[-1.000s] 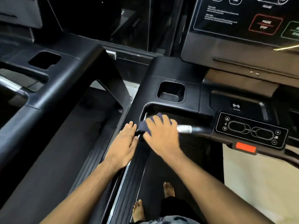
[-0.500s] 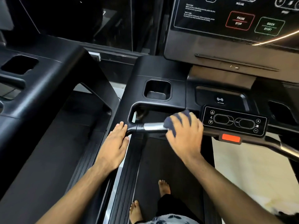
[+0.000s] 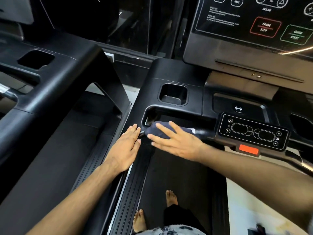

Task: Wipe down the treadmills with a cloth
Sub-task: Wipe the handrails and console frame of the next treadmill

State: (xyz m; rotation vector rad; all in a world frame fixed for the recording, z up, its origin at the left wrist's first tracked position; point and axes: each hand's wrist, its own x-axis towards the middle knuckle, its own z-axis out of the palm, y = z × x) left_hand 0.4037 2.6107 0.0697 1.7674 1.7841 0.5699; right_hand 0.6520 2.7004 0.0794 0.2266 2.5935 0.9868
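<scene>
Navy cloth (image 3: pixel 158 132) draped on handlebar (image 3: pixel 203 132), left end, under my right grip (image 3: pixel 176 141): fingers spread flat, pressing. Left grip (image 3: pixel 126 146) flat on console arm (image 3: pixel 145 92), fingers together. Step: wiping bar. Next, I reckon: sweep right toward control pad (image 3: pixel 252 132), firm pressure.

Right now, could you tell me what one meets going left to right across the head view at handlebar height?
Neighbouring treadmill's arm, left hand, right hand on the cloth, handlebar keypad.
</scene>
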